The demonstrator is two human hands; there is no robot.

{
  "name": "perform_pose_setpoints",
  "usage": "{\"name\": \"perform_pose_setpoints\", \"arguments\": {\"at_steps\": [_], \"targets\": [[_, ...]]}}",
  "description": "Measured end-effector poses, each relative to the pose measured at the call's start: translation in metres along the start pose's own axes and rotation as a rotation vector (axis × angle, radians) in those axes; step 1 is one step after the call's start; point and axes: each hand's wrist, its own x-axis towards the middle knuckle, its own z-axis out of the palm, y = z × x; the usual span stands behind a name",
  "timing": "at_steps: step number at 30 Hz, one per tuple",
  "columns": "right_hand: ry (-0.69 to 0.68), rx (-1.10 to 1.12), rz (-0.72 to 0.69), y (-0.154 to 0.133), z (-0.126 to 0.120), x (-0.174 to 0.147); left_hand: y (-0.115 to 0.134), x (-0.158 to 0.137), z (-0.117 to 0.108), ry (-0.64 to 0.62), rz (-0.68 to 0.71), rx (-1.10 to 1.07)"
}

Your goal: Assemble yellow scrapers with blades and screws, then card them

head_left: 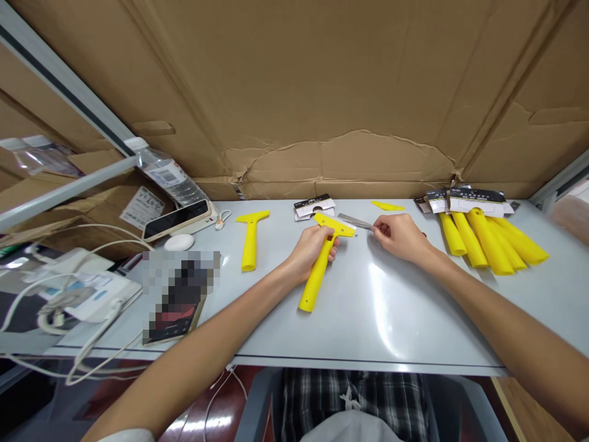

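At frame centre, the left hand [310, 248] gripped a yellow scraper [322, 261] on the tabletop [391, 307]. The right hand [400, 236] pinched a thin metal blade [354, 221] against its head. The blade's edge could have cut a fingertip if the pinch slipped.

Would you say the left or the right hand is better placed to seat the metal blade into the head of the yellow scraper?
Probably the right hand: its fingertips already pinch the metal blade beside the head of the yellow scraper. The left hand is wrapped around the handle, steadying it.

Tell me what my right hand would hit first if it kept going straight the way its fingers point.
The right hand points left, pinching a thin metal blade. Straight on, it would probably first meet the head of the yellow scraper held by the left hand; depth is unclear.
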Motion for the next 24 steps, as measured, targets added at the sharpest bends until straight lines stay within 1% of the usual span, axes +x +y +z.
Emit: {"name": "perform_pose_setpoints", "arguments": {"at_steps": [8,14,17,20,24], "targets": [[-0.048,-0.075,0.011,-0.004,0.002,-0.004,0.000,0.000,0.003,0.034,-0.006,0.076],[-0.026,-0.282,-0.028,-0.013,0.012,-0.012,-0.004,0.000,0.005,0.027,0.022,0.132],[-0.042,-0.350,-0.046,-0.018,0.019,-0.013,-0.004,-0.002,0.006,0.030,0.043,0.164],[-0.069,-0.362,-0.028,-0.021,0.023,-0.010,-0.001,-0.004,0.007,0.035,0.061,0.201],[-0.074,-0.278,-0.019,-0.020,0.022,-0.005,0.003,-0.006,0.006,0.038,0.089,0.206]]}}
